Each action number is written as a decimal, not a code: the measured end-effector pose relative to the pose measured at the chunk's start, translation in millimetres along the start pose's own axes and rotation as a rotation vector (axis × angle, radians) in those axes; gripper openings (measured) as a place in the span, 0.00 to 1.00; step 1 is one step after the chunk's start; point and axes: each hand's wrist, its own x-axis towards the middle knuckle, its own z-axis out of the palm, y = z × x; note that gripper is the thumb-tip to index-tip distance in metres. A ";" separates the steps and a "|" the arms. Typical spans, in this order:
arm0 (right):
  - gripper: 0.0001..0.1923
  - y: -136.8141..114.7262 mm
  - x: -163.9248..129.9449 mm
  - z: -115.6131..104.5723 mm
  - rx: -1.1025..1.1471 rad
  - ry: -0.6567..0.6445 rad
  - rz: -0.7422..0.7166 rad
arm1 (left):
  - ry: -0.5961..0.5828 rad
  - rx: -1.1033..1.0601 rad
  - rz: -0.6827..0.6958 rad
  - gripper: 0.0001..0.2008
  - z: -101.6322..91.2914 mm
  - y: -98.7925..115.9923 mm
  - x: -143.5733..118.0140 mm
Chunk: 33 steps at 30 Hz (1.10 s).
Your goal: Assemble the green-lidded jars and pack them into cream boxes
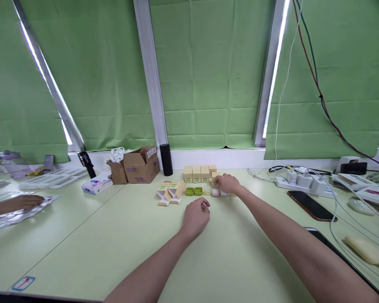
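Near the row of cream boxes [198, 174] at the table's [113, 235] far edge, your right hand [228, 183] reaches w/ fingers closed around one small cream box [214, 180] at the row's right end. Your left hand [196, 215] rests loosely curled, holding nothing, just in front of the row, behind two green lids [193, 191]. Left of the row: two open flat boxes [170, 192], then a cardboard carton [141, 164].

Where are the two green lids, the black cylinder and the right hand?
green lids [193, 191]: head view, top of the pair.
black cylinder [166, 160]: head view, mid side.
right hand [228, 183]: head view, back of hand.
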 end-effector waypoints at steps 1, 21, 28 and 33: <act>0.13 -0.8 0.8 0.7 -0.014 0.001 0.005 | 0.002 0.007 0.000 0.11 -0.1 -0.2 0.0; 0.27 -16.4 5.0 -0.4 -0.099 -0.012 0.049 | -0.035 0.049 0.033 0.11 -4.5 6.0 -4.3; 0.21 -41.9 -41.1 -12.1 -0.118 0.184 0.006 | -0.027 0.105 0.047 0.11 -5.1 6.6 -3.8; 0.14 -59.5 -83.4 -8.6 -0.060 0.131 -0.028 | 0.010 0.146 0.066 0.12 -6.0 5.3 -2.5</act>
